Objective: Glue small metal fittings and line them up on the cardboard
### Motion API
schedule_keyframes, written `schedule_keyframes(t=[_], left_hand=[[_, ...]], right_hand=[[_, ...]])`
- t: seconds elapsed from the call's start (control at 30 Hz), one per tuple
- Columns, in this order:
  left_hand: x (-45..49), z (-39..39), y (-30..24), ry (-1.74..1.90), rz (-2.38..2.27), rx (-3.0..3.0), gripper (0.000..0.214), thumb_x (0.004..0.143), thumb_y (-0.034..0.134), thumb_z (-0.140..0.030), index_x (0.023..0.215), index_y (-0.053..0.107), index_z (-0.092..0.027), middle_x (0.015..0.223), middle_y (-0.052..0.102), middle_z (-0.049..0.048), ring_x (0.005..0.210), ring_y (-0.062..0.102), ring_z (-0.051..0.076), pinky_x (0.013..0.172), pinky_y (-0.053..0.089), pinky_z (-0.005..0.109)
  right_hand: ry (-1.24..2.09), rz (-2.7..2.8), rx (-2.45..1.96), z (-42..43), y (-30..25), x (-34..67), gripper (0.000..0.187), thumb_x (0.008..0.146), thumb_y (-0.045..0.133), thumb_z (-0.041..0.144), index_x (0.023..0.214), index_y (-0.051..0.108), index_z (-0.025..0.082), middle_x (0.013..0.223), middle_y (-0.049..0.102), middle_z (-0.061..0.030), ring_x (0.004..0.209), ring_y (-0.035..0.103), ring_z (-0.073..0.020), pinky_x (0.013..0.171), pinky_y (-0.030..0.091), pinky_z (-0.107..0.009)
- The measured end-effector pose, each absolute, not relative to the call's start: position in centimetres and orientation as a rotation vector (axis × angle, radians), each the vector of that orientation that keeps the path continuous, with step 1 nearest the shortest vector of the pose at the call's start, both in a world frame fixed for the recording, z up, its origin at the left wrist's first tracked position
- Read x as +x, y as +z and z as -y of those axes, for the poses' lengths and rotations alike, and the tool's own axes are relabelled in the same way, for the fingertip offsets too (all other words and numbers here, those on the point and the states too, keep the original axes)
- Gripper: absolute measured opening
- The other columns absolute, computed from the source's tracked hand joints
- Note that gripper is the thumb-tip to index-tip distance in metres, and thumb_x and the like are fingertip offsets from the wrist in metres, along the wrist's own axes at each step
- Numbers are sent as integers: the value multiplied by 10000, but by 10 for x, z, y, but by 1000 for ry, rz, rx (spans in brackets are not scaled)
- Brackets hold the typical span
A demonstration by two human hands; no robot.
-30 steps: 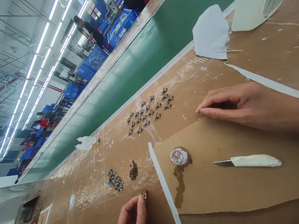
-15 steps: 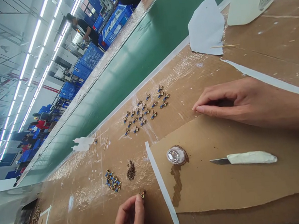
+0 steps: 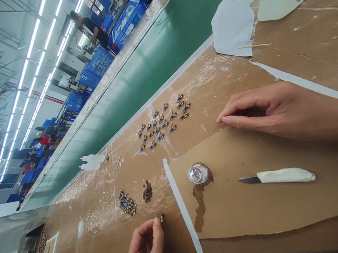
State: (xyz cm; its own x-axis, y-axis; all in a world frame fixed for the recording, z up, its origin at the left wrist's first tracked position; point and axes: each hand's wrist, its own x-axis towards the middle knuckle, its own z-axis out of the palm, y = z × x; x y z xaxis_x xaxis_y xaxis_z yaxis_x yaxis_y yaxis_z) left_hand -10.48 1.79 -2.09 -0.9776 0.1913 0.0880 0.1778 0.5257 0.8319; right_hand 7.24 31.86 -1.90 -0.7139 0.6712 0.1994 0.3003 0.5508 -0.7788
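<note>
While my left hand (image 3: 145, 245) pinches one small part (image 3: 161, 218), my right hand (image 3: 272, 111) lies open, gripping nothing, near about twenty parts (image 3: 157, 130).

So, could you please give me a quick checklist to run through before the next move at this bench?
1. Left hand pinching the small blue-and-gold part: ok.
2. That part complete: cannot tell, too small to see.
3. Right hand free, holding nothing: ok.
4. Knife with white-wrapped handle lying on the cardboard sheet, apart from both hands: ok.
5. Area around the round clear container dry: not ok, a brown liquid stain runs below it.
6. Laid-out rows of parts apart from the loose heap: ok.
</note>
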Motion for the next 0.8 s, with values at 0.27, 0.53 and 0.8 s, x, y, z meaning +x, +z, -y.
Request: schedule_keyframes(t=[0.27,0.53,0.8], left_hand=[[-104,-21,-20,1467,-2749,388,436,469,797,-559,664,658,-195,590,660,-64,534,551,12,574,418,28],[-101,-25,-19,1441,-2771,313,412,474,806,-526,666,647,-198,555,638,-74,529,532,11,562,403,31],[-106,-22,-22,1369,-2794,391,414,504,788,-535,663,647,-179,536,615,-50,496,508,28,518,396,80]], right_hand=[[1053,2295,-785,-318,-20,72,229,826,539,490,785,683,317,737,657,92,609,563,-78,517,382,-217],[994,2280,-715,-319,-21,70,217,828,563,455,782,693,288,734,666,75,589,570,-67,486,378,-193],[1022,2288,-710,-319,-21,72,230,839,563,443,817,705,264,774,671,21,626,579,-105,510,397,-229]])
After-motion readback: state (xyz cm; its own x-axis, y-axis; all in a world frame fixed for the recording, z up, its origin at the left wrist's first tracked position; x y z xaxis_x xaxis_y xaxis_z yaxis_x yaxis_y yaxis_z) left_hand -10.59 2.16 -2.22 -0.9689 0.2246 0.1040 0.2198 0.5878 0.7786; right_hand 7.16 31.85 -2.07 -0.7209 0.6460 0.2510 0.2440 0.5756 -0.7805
